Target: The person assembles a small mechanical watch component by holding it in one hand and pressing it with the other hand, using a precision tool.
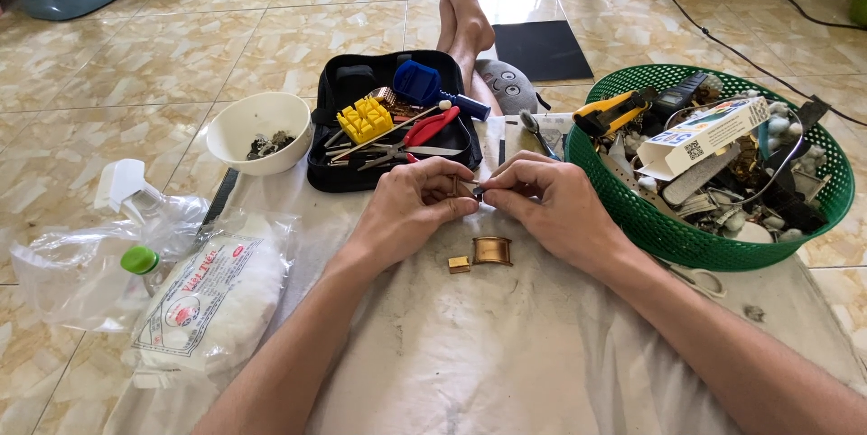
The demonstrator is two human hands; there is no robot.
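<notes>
Gold link (454, 185) pinched in left hand (411, 205) grip; right hand (542, 200) pinches pin tool (476, 188) (tiny)

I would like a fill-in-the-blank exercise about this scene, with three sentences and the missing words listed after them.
1. The round basket full of small parts by the right hand is ____ in colour.
2. Both the left hand and the right hand pinch a small gold-coloured piece above a white ____.
3. Two gold-coloured watch band pieces lie on the cloth, just ____ the hands in the picture.

Missing words: green; cloth; below
</notes>
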